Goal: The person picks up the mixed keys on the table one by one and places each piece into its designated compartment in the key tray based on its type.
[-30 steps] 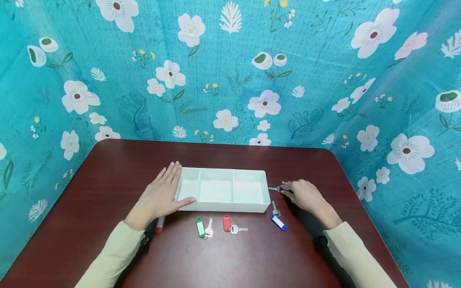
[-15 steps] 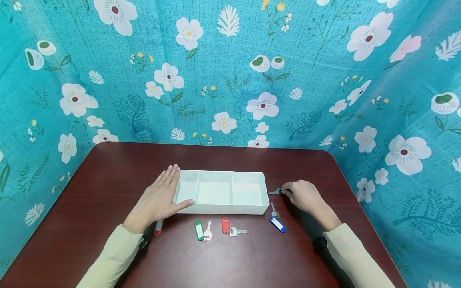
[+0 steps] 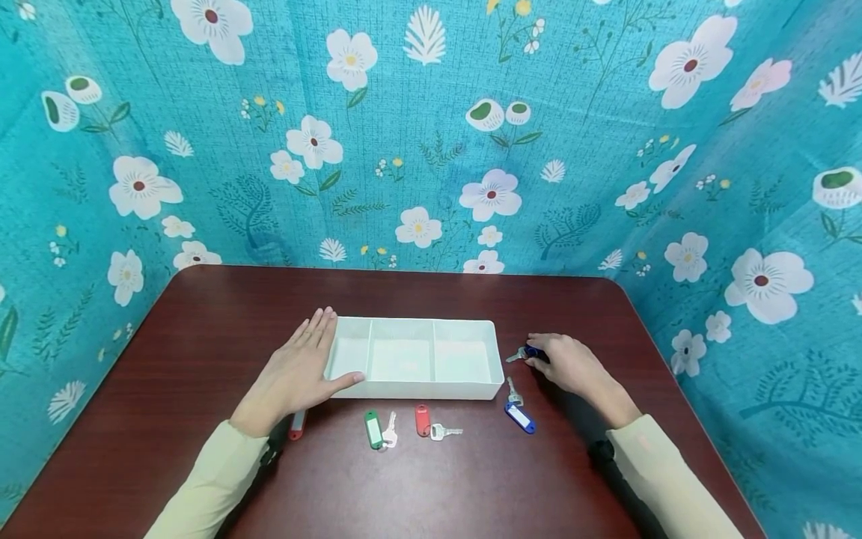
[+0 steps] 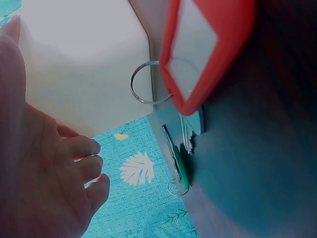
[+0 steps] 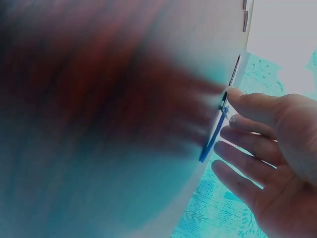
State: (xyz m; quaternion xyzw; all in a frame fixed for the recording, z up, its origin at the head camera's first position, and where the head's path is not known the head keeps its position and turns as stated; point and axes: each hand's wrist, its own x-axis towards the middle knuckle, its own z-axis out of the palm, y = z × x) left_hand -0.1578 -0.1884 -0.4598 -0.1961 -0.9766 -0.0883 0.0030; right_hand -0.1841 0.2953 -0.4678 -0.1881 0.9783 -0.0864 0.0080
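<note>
In the head view, my left hand (image 3: 296, 370) lies with straight fingers along the left end of a white three-compartment tray (image 3: 411, 391), its thumb over the front rim. To the tray's right, my right hand (image 3: 569, 365) pinches a key (image 3: 516, 355) with a blue tag (image 3: 535, 351) at the tabletop. The right wrist view has the thumb at the key's ring end, and the blue tag (image 5: 213, 136) runs beside the other fingers. A second blue-tagged key (image 3: 519, 417) lies just nearer. Beneath my left wrist a red tag (image 3: 297, 425) is partly hidden; it looms large in the left wrist view.
In front of the tray lie a key with a green tag (image 3: 373, 430) and a key with a red tag (image 3: 422, 421). The dark reddish-brown table (image 3: 417, 494) backs onto a blue floral cloth (image 3: 404, 150).
The key at my right hand has turned, its tip now pointing down to the left, and more of its blue tag shows. My left hand stays on the tray; the head view shifted slightly.
</note>
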